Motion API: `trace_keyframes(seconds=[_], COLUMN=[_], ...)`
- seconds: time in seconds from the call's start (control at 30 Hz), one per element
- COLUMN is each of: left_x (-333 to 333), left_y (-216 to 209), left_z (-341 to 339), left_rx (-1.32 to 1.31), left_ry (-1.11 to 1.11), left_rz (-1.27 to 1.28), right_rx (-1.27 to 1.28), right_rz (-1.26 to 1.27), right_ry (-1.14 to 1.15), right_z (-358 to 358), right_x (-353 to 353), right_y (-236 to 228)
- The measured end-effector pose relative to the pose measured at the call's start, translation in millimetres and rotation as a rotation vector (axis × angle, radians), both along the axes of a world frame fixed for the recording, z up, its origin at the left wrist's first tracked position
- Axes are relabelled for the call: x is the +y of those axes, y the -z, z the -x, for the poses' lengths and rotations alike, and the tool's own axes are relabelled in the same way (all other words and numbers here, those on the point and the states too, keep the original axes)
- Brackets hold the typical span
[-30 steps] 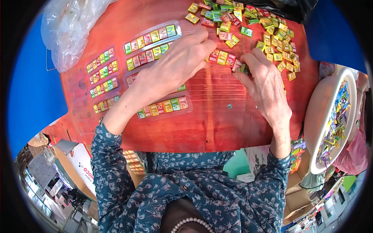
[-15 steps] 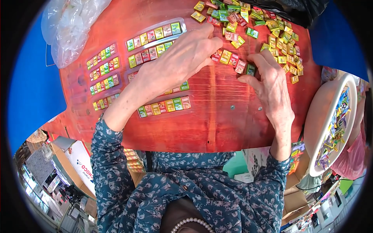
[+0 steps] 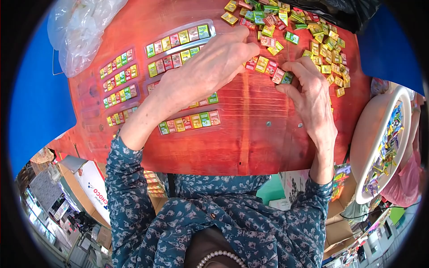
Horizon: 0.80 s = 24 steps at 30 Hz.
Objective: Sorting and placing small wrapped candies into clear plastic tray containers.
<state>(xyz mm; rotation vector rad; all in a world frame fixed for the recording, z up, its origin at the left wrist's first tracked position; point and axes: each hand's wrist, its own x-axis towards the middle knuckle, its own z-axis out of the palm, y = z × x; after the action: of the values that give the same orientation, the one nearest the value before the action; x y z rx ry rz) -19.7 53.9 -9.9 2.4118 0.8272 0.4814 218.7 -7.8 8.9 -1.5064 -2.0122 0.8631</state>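
Between my hands, a short slanting row of small printed boxes (image 3: 270, 68) stands end to end over the red table (image 3: 263, 147), in red, yellow, pink and green. My left hand (image 3: 225, 56) is closed at the row's left end, its fingertips partly hidden behind its knuckles. With thumb and forefinger, my right hand (image 3: 308, 87) pinches the small green box (image 3: 287, 77) at the right end, which touches the pink one beside it. Under and beside my left forearm lie clear plastic trays (image 3: 213, 27) holding rows of similar boxes (image 3: 190, 122).
Loose small boxes (image 3: 328, 53) are heaped at the far right beside a black plastic bag (image 3: 344, 11). A clear plastic bag (image 3: 82, 35) lies far left. At the right, a white basin (image 3: 362, 147) holds colourful wrapped pieces. More filled trays (image 3: 119, 78) lie left.
The green box in my right hand has come up against the row's right end, turning its printed side up. My left hand has barely moved.
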Motion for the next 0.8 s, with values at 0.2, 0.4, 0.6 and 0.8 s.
trace_keyframes(seconds=[0.2, 0.4, 0.6, 0.8], left_x=[-3, -8, -11, 10], left_y=[-8, -12, -13, -25], left_z=[-8, -14, -12, -30], left_rx=[0.059, 0.112, 0.037, 0.059], left_ry=[-0.055, -0.057, -0.046, -0.041], left_rz=[0.101, 0.143, 0.119, 0.009], right_rx=[-0.027, -0.084, -0.071, -0.023], right_rz=[0.028, -0.049, -0.028, -0.029], right_ry=[0.033, 0.015, 0.045, 0.059], right_z=[3, 4, 2, 2], right_x=[-1, -2, -4, -5], right_y=[2, 1, 4, 5])
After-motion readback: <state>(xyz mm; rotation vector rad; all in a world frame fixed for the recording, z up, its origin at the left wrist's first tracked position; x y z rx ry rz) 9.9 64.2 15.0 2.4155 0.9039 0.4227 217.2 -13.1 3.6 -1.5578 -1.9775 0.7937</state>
